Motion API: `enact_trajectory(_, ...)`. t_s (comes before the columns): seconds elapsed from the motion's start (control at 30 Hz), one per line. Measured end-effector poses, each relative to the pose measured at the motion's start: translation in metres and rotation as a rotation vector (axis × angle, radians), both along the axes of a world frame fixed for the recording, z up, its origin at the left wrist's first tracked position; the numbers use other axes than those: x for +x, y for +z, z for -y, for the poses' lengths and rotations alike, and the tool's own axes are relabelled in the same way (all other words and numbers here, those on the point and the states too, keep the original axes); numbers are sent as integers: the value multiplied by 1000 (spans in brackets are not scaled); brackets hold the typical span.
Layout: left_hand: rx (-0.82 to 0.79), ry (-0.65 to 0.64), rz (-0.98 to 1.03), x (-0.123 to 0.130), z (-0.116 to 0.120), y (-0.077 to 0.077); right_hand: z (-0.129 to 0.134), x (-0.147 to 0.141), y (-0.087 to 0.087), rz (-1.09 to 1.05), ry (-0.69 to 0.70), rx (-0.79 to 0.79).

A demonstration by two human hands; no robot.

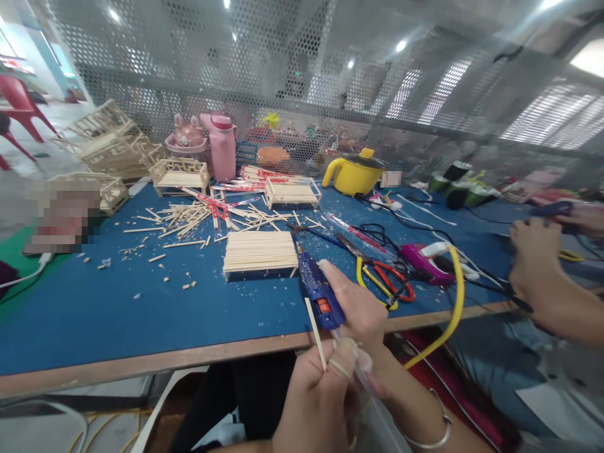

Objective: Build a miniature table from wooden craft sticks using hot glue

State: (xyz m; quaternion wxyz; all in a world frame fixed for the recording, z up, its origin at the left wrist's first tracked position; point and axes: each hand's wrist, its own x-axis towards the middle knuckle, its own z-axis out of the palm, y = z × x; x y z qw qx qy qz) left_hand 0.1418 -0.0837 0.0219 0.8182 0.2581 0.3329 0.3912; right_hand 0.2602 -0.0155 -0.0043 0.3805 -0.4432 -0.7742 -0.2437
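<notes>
My right hand is wrapped round a blue hot glue gun with an orange switch. Its nozzle points up and away, close to the right end of a small bench-like piece made of wooden sticks. My left hand is closed in front of my right wrist and pinches a short wooden stick, which slants up from the fingers. From the gun's rear a long translucent glue stick runs down beside my left hand; whether those fingers touch it I cannot tell.
Loose sticks and scraps lie behind the piece. Finished stick frames, a pink jug and a yellow pot stand at the back. Scissors, pliers and a purple power strip lie right. A co-worker's hand is farther right.
</notes>
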Motion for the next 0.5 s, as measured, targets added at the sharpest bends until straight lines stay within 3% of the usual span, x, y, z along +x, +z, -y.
enact_trajectory(0.17,28,-51,-12,3,-6,-3,1,-2,4,-127,7,-190)
enact_trajectory(0.27,202,-168,-70,-10,-9,-4,-1,0,20,-351,-11,-409)
enact_trajectory(0.33,355,-189,-129,-31,-13,1,-4,5,35,-464,-22,-548)
enact_trajectory(0.43,455,10,-376,-80,-26,12,-5,16,61,-453,-1,-713)
enact_trajectory(0.5,528,248,-655,-115,-41,17,-4,24,73,-387,38,-790)
